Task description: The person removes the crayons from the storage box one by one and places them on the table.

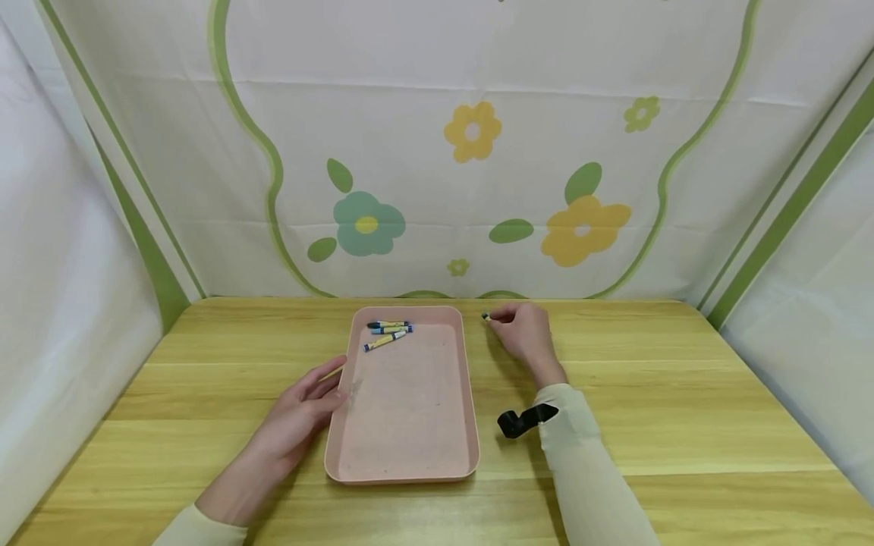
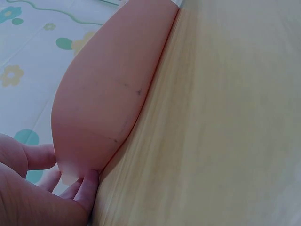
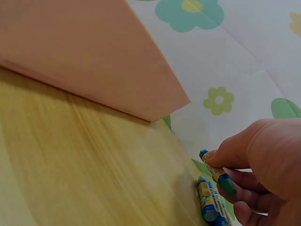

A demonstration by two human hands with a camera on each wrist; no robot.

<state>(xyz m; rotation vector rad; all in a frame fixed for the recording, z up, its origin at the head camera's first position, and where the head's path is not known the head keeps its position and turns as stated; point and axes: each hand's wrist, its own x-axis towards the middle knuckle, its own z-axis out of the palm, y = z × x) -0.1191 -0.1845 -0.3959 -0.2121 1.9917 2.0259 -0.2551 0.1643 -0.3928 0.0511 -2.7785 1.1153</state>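
A pink rectangular tray (image 1: 403, 409) lies on the table, with several wrapped crayons (image 1: 388, 339) inside near its far left corner. My left hand (image 1: 300, 413) holds the tray's left side; the left wrist view shows its fingertips (image 2: 42, 156) at the rim and others at the wall's base. Right of the tray's far end, my right hand (image 1: 526, 334) pinches a green crayon (image 3: 217, 172) in a yellow and blue wrapper between thumb and fingers. Just below that hand, more crayons (image 3: 207, 200) lie side by side on the table, seen only in the right wrist view.
A wooden table (image 1: 683, 425) carries everything. White flowered cloth (image 1: 410, 76) stands behind the far edge and at both sides. A black strap (image 1: 526, 421) juts from the right sleeve.
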